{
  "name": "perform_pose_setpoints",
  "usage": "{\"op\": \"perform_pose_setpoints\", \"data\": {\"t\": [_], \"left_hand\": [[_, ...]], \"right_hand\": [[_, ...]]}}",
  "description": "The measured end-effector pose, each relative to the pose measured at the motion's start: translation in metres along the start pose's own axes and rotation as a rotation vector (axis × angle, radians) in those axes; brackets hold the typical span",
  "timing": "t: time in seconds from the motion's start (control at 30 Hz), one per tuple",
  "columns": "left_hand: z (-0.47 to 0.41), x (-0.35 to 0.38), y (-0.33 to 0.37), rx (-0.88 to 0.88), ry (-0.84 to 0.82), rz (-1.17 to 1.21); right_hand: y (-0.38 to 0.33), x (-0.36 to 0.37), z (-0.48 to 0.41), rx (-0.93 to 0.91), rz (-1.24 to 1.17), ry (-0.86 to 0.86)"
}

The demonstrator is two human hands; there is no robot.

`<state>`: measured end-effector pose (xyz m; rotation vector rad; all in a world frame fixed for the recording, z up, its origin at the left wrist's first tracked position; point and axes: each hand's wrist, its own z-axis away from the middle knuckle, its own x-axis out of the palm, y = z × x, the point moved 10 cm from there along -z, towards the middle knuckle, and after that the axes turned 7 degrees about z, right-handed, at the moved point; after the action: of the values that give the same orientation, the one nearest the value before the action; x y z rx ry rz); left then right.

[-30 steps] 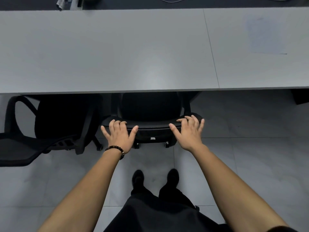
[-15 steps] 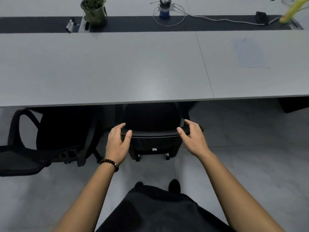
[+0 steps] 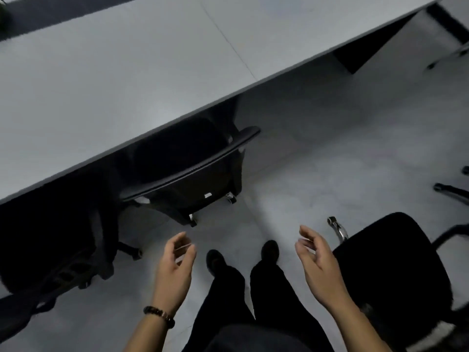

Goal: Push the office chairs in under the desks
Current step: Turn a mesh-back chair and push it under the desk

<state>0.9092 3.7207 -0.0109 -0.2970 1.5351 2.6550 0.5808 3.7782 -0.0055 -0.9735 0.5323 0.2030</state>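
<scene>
Head view
Left hand (image 3: pixel 175 270): loosely curled, empty — hung above the floor.
Right hand (image 3: pixel 317 265): half-open, empty.
Pushed chair (image 3: pixel 193 174): seat under the grey desk (image 3: pixel 106 80), backrest at its edge.
Second chair (image 3: pixel 390 270): near right — out on the floor.

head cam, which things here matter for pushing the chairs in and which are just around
Part of the job:
- middle chair, seat under the desk
- chair at left
- chair at right, out on the floor
- left hand and right hand, both empty

Just around:
- bead bracelet
- black shoes
</scene>
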Motion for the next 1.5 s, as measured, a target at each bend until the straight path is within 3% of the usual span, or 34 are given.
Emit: {"op": "perform_pose_setpoints", "data": {"t": [0.17,0.33,0.43,0.67,0.87,1.07,1.3,1.5], "left_hand": [[0.021,0.085,0.056,0.206,-0.262,-0.126],[0.099,0.173,0.091,0.425,-0.463,-0.18],[0.166,0.218,0.067,0.456,-0.563,-0.185],[0.362,0.319,-0.059,0.453,-0.786,-0.348],[0.483,0.403,-0.079,0.548,-1.007,-0.469],[0.533,0.514,-0.089,0.579,-1.11,-0.501],[0.563,0.666,-0.139,0.454,-1.158,-0.523],[0.605,0.781,-0.126,0.431,-1.197,-0.504]], "right_hand": [[0.045,-0.089,0.066,0.047,-0.143,0.317],[0.101,-0.166,0.156,0.031,-0.27,0.569],[0.16,-0.192,0.221,0.044,-0.291,0.652],[0.337,-0.219,0.384,0.245,-0.271,0.711],[0.407,-0.288,0.489,0.32,-0.306,0.878],[0.48,-0.362,0.51,0.356,-0.367,1.038],[0.572,-0.455,0.484,0.438,-0.28,0.96],[0.597,-0.581,0.446,0.409,-0.158,0.889]]}}
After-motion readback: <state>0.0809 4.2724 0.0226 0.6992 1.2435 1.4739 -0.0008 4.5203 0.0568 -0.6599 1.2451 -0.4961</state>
